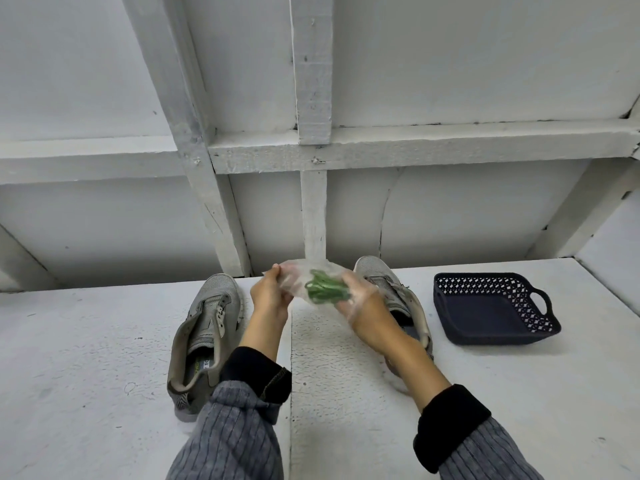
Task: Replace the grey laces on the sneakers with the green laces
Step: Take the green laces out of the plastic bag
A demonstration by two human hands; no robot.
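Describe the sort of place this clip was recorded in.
Probably a plain workshop or utility room: a white-painted work surface set against a wall of white-painted timber framing, with a dark plastic basket on the surface.

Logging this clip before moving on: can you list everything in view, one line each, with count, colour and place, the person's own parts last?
Sneakers: two, grey, no laces visible; left sneaker and right sneaker on the white surface, partly behind the arms.
Green laces: one bundle, green, inside the bag.
Plastic bag: one, clear, held up between the sneakers.
Basket: one, dark blue, perforated walls, handle, right of the sneakers.
Work surface: one, white.
Wall frame: white beams behind.
Left hand: pinches the bag's edge.
Right hand: reaches into the bag at the laces.
Sleeves: two, grey ribbed, black cuffs.
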